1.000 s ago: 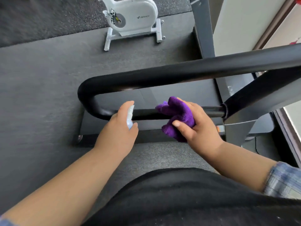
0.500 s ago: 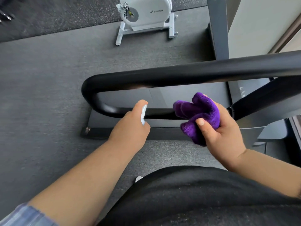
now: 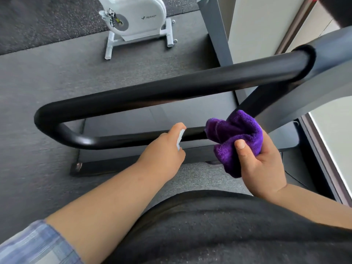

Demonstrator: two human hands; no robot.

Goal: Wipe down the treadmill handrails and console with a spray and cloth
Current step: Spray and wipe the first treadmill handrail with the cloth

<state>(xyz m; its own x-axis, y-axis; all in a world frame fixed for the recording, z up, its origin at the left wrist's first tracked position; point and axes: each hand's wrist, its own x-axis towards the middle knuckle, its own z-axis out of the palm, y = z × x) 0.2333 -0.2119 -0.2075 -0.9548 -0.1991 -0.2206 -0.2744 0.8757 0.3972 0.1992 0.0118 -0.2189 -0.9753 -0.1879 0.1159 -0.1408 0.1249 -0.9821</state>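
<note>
Left hand (image 3: 162,149) is wrapped around a small spray bottle (image 3: 180,139), right up against the black handrail (image 3: 152,92) loop's lower bar. Right hand (image 3: 261,164) grips a bunched purple cloth (image 3: 236,136) just right of it — a white exercise bike (image 3: 139,20) sits on the floor beyond the handrail.
</note>
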